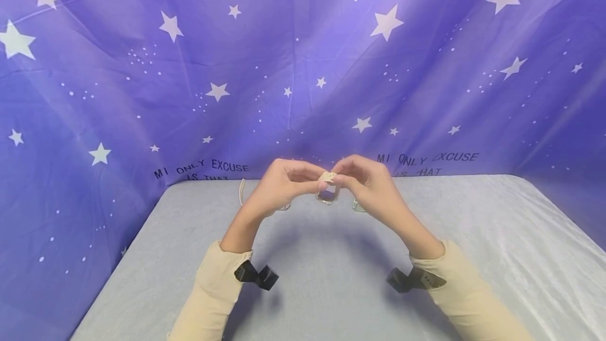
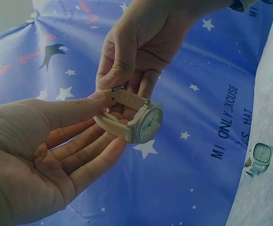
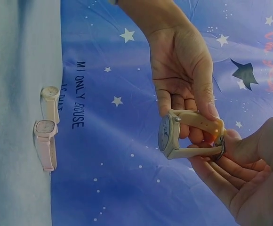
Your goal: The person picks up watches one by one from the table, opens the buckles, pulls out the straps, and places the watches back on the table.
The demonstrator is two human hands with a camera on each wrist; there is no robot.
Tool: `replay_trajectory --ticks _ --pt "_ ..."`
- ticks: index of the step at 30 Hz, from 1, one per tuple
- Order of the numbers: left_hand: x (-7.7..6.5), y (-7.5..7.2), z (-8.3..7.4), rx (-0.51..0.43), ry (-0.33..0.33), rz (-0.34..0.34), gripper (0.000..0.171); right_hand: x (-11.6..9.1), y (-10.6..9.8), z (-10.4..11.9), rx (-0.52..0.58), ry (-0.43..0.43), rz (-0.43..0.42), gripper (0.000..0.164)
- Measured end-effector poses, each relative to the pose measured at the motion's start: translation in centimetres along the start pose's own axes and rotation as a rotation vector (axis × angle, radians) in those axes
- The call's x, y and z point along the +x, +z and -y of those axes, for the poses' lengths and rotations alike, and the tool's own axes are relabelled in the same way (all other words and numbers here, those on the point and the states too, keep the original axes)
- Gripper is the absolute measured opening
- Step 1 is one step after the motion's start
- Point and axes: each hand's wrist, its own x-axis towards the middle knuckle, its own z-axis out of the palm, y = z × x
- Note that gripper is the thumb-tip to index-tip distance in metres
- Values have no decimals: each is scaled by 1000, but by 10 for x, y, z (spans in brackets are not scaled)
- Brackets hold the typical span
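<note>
One big purple curtain, scattered with white stars, fills the back, and below it spreads the pale grey table. In come two cream sleeves, a small black device at each wrist, and the hands meet in mid-air above the table's far part. Left hand: thumb and fingers drawn together, pinching the strap! Right hand: the same from the other side, thumb right by the buckle. Between them hangs the beige watch, strap looped round; whether it is fastened, I cannot tell. And look what those hands block: from the head, only slivers of the other watches peep out behind them. Over to the wrists! The left wrist view gives us the square green-rimmed watch on the table; the right wrist view has a different pair, a pink square watch just beside a round pale watch. Both wrist views catch the held watch's round dial, which the head view does not make out, and that metal buckle, clearest from the right wrist, tucked close to the right thumb.
</note>
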Motion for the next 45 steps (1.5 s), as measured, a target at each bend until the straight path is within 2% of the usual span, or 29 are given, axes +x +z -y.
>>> replay_trajectory --ticks 7,14,24,36,45 --pt "-1 -1 1 6 -17 -8 21 0 -2 0 79 45 39 11" --pt "-2 -1 0 26 -40 -22 23 1 -2 -2 114 30 116 23" --pt "-2 1 -2 47 -29 -15 21 0 0 -2 13 -4 61 16" --pt "-2 0 -1 30 -20 -18 22 1 0 1 25 0 35 14" --pt "0 -1 -1 36 -12 -14 22 2 -2 -1 94 38 49 15"
